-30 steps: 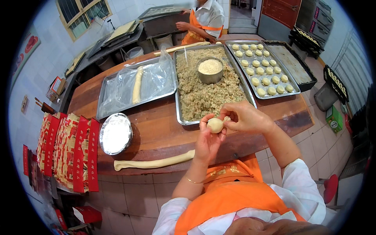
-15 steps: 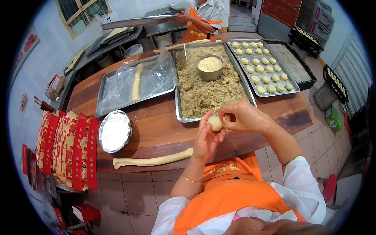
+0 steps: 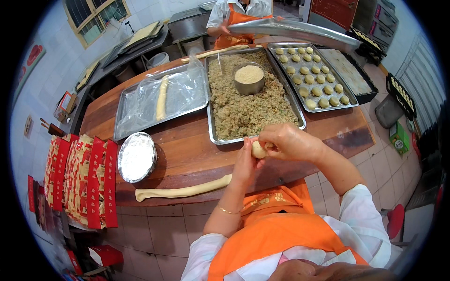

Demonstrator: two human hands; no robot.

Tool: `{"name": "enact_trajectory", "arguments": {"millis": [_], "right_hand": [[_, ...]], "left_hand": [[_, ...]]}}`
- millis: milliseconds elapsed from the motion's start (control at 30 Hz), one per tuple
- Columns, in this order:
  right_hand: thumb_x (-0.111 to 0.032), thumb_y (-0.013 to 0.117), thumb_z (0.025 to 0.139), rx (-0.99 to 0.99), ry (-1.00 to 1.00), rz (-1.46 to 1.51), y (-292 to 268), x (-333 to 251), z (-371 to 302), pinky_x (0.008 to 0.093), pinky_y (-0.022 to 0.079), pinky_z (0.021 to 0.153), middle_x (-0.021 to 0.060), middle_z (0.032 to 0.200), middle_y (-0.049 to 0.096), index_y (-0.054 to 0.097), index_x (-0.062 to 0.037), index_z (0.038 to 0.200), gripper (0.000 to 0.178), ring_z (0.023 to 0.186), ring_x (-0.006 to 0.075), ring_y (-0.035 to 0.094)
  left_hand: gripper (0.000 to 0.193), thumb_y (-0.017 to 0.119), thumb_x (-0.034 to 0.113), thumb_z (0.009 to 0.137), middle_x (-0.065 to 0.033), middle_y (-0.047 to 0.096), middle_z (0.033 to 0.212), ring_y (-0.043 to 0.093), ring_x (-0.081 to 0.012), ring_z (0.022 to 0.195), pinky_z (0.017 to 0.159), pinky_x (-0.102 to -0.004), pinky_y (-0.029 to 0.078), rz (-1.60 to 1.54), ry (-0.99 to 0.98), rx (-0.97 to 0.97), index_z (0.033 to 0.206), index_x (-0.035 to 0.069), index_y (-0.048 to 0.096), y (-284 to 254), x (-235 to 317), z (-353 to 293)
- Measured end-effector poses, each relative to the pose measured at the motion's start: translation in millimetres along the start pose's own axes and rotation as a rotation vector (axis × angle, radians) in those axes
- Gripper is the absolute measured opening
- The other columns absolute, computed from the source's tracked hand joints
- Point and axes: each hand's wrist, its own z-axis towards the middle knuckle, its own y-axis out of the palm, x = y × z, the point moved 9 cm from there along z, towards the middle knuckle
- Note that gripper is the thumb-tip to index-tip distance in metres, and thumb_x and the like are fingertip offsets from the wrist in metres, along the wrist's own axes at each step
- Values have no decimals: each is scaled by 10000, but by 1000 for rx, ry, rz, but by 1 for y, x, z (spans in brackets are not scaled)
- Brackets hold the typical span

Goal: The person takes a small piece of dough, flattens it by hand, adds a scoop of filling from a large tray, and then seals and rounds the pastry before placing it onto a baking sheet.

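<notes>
A small round dough ball (image 3: 258,150) sits between my hands, just off the near edge of the filling tray. My left hand (image 3: 245,161) cups it from the left with fingers curled around it. From the other side my right hand (image 3: 287,143) pinches at its edge; the fingertips are partly hidden. Beyond them lies a metal tray of crumbly brown-green filling (image 3: 243,117), with a metal bowl of pale yellow crumbs (image 3: 249,80) standing in it. Left of my left forearm, a long dough rope (image 3: 183,191) stretches along the table's near edge.
A bowl of white flour (image 3: 137,157) and a plastic-lined tray (image 3: 126,122) with another dough roll stand left. At the far right is a tray of round dough pieces (image 3: 323,86). Across the wooden table, a co-worker (image 3: 241,21) holds a large metal tray (image 3: 304,30). Red packages (image 3: 84,182) fill the left side.
My fingers have closed further around the dough ball, and my left hand has turned inward. The co-worker has swung the large tray from the left to the right, over the far trays.
</notes>
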Motion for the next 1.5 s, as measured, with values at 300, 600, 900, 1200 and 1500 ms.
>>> {"name": "enact_trajectory", "arguments": {"millis": [300,600,900,1200,1500], "right_hand": [[-34,672,805,149,-162,307,4,4,-30,341,512,647,86,880,624,611,-51,994,200,735,257,621],[17,594,775,218,359,70,119,98,-123,357,462,773,85,939,595,623,-56,908,154,880,256,580],[-25,650,738,491,462,106,98,102,-158,451,360,1039,126,1271,538,639,-93,1100,368,1202,359,481],[-12,649,740,654,407,241,79,111,-183,436,404,1009,115,1200,573,652,-81,1057,324,1160,342,509],[-262,839,686,324,310,70,124,86,-136,403,377,951,78,1091,592,632,-88,1155,541,1091,285,515]], "left_hand": [[435,691,61,902,-44,549,1148,578,-120,1005,873,-262,506,359,79,-91,1298,55,511,1,2,-23],[408,819,159,746,-148,657,1137,559,-349,1185,986,-424,441,1349,356,116,1095,29,652,-38,-48,-43],[375,528,271,1004,-183,633,1231,556,-316,1227,1054,-385,406,821,-36,267,1271,17,598,-82,-68,-21],[553,212,404,1080,-142,413,1517,271,-318,1464,1191,-435,164,1652,44,-60,1462,74,438,-53,-83,42],[655,167,510,1065,-164,315,1571,204,-260,1493,1212,-401,127,838,-159,150,1522,73,335,-49,-84,30]]}}
